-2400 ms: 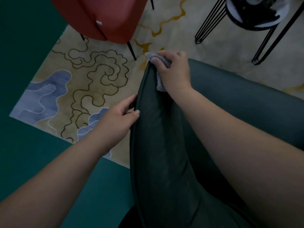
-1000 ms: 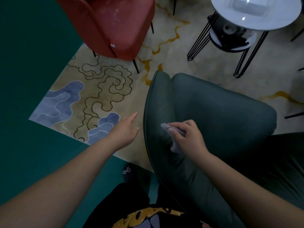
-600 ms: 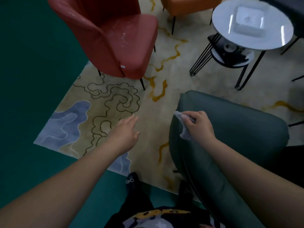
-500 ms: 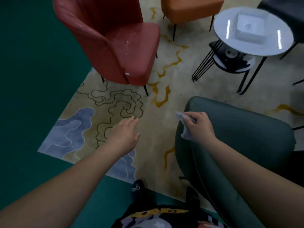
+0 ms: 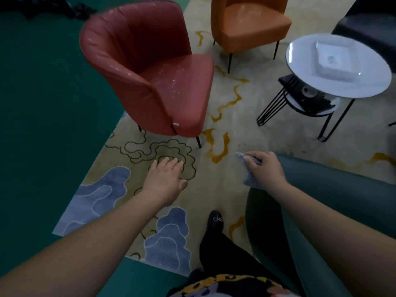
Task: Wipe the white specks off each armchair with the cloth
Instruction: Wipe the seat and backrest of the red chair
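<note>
Legs in black trousers [image 5: 225, 249] stand beside the green armchair [image 5: 342, 200], cut off by the frame's edge. Right hand [image 5: 264, 169] pinches the grey cloth [image 5: 248, 179], partly hidden beneath curled fingers, over that armchair's near edge. Left hand [image 5: 166, 182] hovers flat, fingers together, over the rug [image 5: 214, 185]. Beyond stands the speckled red armchair [image 5: 150, 67].

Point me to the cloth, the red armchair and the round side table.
cloth [image 5: 249, 180]: head view, on the lower fold hanging below the right hand.
red armchair [image 5: 182, 82]: head view, on the seat cushion among the white specks.
round side table [image 5: 300, 61]: head view, on bare white top left of the dish.
</note>
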A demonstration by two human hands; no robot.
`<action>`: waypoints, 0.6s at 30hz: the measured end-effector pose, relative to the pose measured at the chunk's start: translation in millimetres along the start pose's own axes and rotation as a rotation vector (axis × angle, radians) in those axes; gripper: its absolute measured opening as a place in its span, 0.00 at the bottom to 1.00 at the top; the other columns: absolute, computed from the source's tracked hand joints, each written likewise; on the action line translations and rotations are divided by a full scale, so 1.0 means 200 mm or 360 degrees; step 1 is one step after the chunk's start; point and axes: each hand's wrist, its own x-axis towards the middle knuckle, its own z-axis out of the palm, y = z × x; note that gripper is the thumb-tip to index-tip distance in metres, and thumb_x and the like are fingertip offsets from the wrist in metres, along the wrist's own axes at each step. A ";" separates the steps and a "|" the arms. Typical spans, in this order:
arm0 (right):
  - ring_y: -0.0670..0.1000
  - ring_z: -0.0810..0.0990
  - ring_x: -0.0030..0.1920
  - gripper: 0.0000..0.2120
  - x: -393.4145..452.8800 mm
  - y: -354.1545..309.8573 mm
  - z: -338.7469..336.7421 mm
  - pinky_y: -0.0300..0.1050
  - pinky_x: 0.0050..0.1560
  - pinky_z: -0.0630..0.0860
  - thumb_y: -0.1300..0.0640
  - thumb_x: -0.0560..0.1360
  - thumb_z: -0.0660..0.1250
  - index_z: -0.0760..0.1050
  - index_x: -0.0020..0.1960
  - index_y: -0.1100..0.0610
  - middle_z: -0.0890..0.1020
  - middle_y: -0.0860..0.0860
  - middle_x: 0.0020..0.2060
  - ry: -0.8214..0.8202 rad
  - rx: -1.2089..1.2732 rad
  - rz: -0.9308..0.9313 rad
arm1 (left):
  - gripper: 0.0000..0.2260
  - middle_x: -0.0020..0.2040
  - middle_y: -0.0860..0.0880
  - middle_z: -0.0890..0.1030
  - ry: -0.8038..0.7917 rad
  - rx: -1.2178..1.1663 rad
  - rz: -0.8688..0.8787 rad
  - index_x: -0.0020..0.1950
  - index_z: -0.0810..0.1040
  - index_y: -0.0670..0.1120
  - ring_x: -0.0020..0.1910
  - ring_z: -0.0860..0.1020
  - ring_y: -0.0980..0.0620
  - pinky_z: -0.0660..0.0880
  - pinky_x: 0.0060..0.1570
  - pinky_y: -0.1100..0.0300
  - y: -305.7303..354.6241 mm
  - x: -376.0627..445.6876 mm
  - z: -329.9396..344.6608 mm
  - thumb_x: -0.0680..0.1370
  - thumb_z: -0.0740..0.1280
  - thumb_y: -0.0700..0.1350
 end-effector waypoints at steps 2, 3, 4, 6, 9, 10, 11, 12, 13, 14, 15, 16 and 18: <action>0.52 0.79 0.52 0.13 0.18 -0.04 0.00 0.51 0.55 0.77 0.48 0.76 0.65 0.80 0.58 0.51 0.79 0.55 0.54 0.0001 -0.0023 -0.0014 | 0.28 0.78 0.51 0.57 -0.0005 0.0040 0.0021 0.78 0.54 0.51 0.77 0.53 0.48 0.49 0.74 0.47 -0.03 0.14 -0.05 0.81 0.54 0.59; 0.52 0.79 0.52 0.13 0.27 -0.06 0.00 0.51 0.56 0.77 0.48 0.76 0.65 0.80 0.58 0.51 0.79 0.55 0.53 -0.0005 -0.0012 -0.0012 | 0.28 0.79 0.51 0.57 -0.0016 0.0048 0.0018 0.78 0.54 0.51 0.77 0.53 0.48 0.49 0.74 0.46 -0.05 0.21 -0.07 0.81 0.54 0.59; 0.52 0.78 0.52 0.13 0.36 -0.08 0.00 0.51 0.56 0.77 0.48 0.76 0.65 0.80 0.58 0.50 0.78 0.55 0.54 -0.0014 0.0018 -0.0004 | 0.28 0.79 0.51 0.56 -0.0015 0.0044 0.0000 0.78 0.54 0.50 0.77 0.53 0.48 0.48 0.74 0.46 -0.06 0.28 -0.10 0.81 0.54 0.59; 0.52 0.78 0.52 0.14 0.54 -0.13 -0.01 0.50 0.57 0.76 0.47 0.76 0.65 0.80 0.58 0.50 0.77 0.54 0.54 -0.0032 0.0052 0.0022 | 0.28 0.79 0.51 0.55 -0.0020 0.0050 -0.0033 0.79 0.53 0.50 0.77 0.52 0.48 0.47 0.75 0.46 -0.09 0.42 -0.16 0.81 0.54 0.59; 0.52 0.78 0.53 0.14 0.77 -0.18 -0.04 0.51 0.57 0.76 0.48 0.76 0.65 0.80 0.58 0.51 0.79 0.54 0.54 -0.0041 0.0009 0.0002 | 0.28 0.79 0.51 0.55 -0.0027 0.0063 -0.0016 0.79 0.52 0.50 0.77 0.51 0.48 0.46 0.75 0.47 -0.12 0.59 -0.26 0.81 0.53 0.59; 0.52 0.78 0.53 0.13 0.84 -0.19 -0.05 0.51 0.57 0.76 0.49 0.76 0.65 0.81 0.57 0.52 0.79 0.54 0.53 -0.0048 -0.0003 -0.0016 | 0.28 0.79 0.51 0.55 -0.0009 0.0077 -0.0013 0.79 0.52 0.50 0.77 0.51 0.48 0.45 0.75 0.47 -0.12 0.64 -0.28 0.81 0.53 0.59; 0.52 0.78 0.53 0.13 0.91 -0.21 -0.06 0.51 0.57 0.76 0.50 0.75 0.65 0.81 0.57 0.52 0.79 0.55 0.52 -0.0055 -0.0015 -0.0025 | 0.28 0.79 0.51 0.55 0.0001 0.0091 -0.0013 0.79 0.52 0.50 0.77 0.51 0.48 0.45 0.75 0.47 -0.14 0.70 -0.32 0.81 0.53 0.59; 0.52 0.78 0.53 0.13 0.97 -0.22 -0.07 0.49 0.56 0.76 0.50 0.75 0.66 0.81 0.56 0.52 0.79 0.55 0.52 -0.0052 -0.0024 -0.0030 | 0.28 0.79 0.51 0.55 0.0005 0.0097 -0.0018 0.79 0.52 0.50 0.77 0.50 0.48 0.45 0.75 0.47 -0.16 0.75 -0.34 0.81 0.53 0.59; 0.52 0.78 0.52 0.13 1.03 -0.24 -0.07 0.47 0.56 0.76 0.49 0.75 0.66 0.81 0.56 0.52 0.79 0.55 0.52 -0.0046 -0.0031 -0.0027 | 0.28 0.79 0.51 0.55 0.0003 0.0096 -0.0026 0.79 0.52 0.50 0.77 0.50 0.48 0.45 0.75 0.47 -0.17 0.80 -0.37 0.81 0.53 0.59; 0.52 0.78 0.52 0.13 1.09 -0.25 -0.08 0.46 0.56 0.75 0.49 0.75 0.66 0.81 0.56 0.52 0.79 0.55 0.52 -0.0039 -0.0032 -0.0031 | 0.28 0.79 0.51 0.55 0.0008 0.0083 -0.0042 0.79 0.52 0.50 0.77 0.51 0.49 0.45 0.75 0.47 -0.19 0.84 -0.39 0.81 0.53 0.59; 0.52 0.78 0.52 0.13 1.14 -0.26 -0.09 0.46 0.55 0.75 0.49 0.76 0.66 0.81 0.56 0.52 0.79 0.55 0.53 -0.0033 -0.0031 -0.0033 | 0.28 0.79 0.51 0.55 0.0012 0.0062 -0.0059 0.79 0.52 0.50 0.77 0.51 0.49 0.45 0.75 0.47 -0.21 0.89 -0.40 0.81 0.53 0.59; 0.52 0.78 0.53 0.13 1.20 -0.28 -0.09 0.47 0.56 0.75 0.50 0.76 0.66 0.81 0.57 0.52 0.79 0.55 0.53 -0.0027 -0.0030 -0.0037 | 0.28 0.79 0.51 0.54 0.0009 0.0044 -0.0066 0.79 0.52 0.50 0.77 0.51 0.49 0.45 0.75 0.47 -0.22 0.93 -0.42 0.81 0.53 0.58; 0.53 0.78 0.54 0.13 1.31 -0.31 -0.10 0.49 0.57 0.75 0.50 0.76 0.65 0.80 0.58 0.53 0.78 0.56 0.54 -0.0026 -0.0038 -0.0029 | 0.28 0.79 0.50 0.55 -0.0004 0.0029 -0.0058 0.79 0.52 0.49 0.77 0.51 0.48 0.45 0.75 0.47 -0.25 1.03 -0.43 0.81 0.53 0.58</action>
